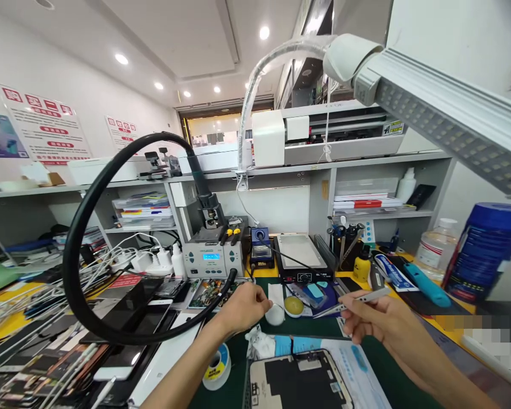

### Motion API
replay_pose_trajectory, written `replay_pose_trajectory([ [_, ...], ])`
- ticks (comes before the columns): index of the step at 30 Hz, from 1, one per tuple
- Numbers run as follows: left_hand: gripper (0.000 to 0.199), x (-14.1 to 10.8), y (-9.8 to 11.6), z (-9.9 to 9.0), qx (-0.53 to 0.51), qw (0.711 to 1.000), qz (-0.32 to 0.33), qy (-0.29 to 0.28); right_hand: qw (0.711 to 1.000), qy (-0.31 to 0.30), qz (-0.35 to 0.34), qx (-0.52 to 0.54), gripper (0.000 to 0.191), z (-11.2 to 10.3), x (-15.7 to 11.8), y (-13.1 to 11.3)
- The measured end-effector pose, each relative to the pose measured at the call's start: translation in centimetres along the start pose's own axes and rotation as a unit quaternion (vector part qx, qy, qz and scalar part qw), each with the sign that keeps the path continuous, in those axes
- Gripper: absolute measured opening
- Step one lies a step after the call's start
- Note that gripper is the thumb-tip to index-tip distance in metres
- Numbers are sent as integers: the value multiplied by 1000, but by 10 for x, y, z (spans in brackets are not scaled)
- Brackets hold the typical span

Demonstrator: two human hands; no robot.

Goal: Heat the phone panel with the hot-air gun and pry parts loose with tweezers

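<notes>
The panel point(298, 380) lies untouched below and between the hands, work seemingly unfinished, while the right hand point(372, 315) grips tweezers point(372, 295) and the left hand point(247, 307) curls at a white disc point(275, 315), hold unclear.

Slim silver tweezers point(373, 295) sit in the right hand point(372, 319), slanting, with their narrow tips pointing down and leftward (whether the tips meet is too small to tell). A small round white lid point(275, 316) lies flat at the left hand's point(247, 307) fingertips, just beside a round tub of yellow paste point(294, 305).
</notes>
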State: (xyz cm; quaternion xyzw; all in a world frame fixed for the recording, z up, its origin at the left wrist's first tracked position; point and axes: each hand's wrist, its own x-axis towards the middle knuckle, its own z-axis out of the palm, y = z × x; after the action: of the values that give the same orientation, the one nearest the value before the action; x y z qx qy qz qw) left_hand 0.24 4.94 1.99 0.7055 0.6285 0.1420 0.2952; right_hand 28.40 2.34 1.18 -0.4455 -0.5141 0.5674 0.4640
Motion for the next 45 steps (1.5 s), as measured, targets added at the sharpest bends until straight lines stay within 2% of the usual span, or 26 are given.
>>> replay_pose_trajectory([
  [6,33,5,4,-2,25,999,23,-9,1000,0,-9,-3,44,1,-3,-2],
  [15,34,-1,15,-11,48,999,13,0,1000,-3,-3,-8,47,0,-5,-2],
  [25,34,2,9,-12,72,997,33,2,1000,-5,0,-11,46,1,-6,-5],
  [28,33,4,4,-11,86,995,50,-14,1000,-11,0,-11,46,0,-5,-3],
  [35,31,4,0,-2,139,983,77,-96,1000,-22,3,-11,44,-2,-5,0],
  [45,38,16,19,4,250,967,29,-35,1000,-22,-5,-17,40,-1,-3,-2],
])
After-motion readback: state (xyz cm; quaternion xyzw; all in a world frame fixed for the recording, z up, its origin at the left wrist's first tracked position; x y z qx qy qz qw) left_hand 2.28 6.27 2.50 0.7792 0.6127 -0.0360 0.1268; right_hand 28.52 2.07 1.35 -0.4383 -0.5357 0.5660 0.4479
